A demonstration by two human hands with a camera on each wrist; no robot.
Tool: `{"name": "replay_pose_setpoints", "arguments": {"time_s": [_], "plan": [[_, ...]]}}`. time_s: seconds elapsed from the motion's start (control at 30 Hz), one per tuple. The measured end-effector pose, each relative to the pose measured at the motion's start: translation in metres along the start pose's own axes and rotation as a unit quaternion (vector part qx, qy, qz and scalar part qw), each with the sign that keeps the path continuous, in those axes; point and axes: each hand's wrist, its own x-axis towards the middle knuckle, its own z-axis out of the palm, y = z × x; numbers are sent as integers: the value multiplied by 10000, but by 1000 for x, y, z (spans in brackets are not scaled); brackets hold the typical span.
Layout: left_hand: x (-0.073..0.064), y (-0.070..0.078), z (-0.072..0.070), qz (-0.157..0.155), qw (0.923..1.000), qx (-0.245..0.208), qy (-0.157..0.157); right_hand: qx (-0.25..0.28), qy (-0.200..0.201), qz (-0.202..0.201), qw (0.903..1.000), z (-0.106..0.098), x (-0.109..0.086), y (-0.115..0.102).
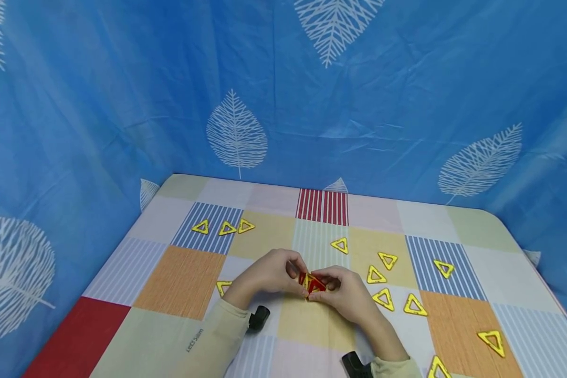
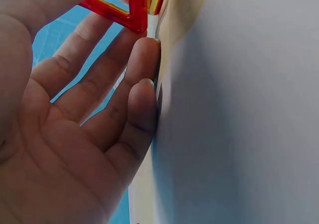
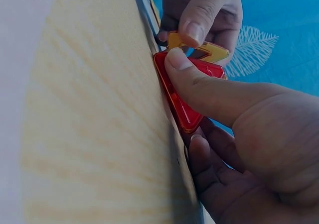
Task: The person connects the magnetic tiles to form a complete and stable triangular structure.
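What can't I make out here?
Head view: red and yellow pieces, partly covered by the left hand and right hand.
Head view: one yellow triangle, partly behind the left forearm.
Left wrist view: a red frame, cut off by the top edge.
Right wrist view: a red triangle, partly under the right thumb.

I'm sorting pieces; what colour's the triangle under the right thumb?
The triangle is red, clearest in the right wrist view.

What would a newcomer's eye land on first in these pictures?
Probably the blue curtain, with its white leaf prints, hanging behind the patchwork tablecloth. Next come the yellow triangles scattered across it, and near its middle the red and yellow pieces gripped by the left hand and right hand.
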Motion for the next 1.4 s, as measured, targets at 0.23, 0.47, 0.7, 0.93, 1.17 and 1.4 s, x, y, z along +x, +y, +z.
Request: {"name": "replay_pose_setpoints", "arguments": {"time_s": [0.23, 0.47, 0.7, 0.93, 1.17, 1.4], "plan": [[0, 2, 4, -11, 9997, 235, 36, 60, 72, -16, 10000, -1, 0, 0], [1, 3, 7, -26, 9992, 398, 77, 108, 177, 27, 9998, -1, 1, 0], [2, 4, 10, -11, 9987, 489, 137, 189, 301, 121, 9993, 0, 0, 0], [3, 4, 12, 53, 9984, 524, 191, 305, 281, 136, 9990, -1, 0, -1], [1, 6, 10, 82, 9986, 505, 163, 482, 74, 51, 9988, -3, 0, 1], [2, 7, 8, 91, 9997, 238, -13, 425, 118, -60, 9990, -3, 0, 1]]}}
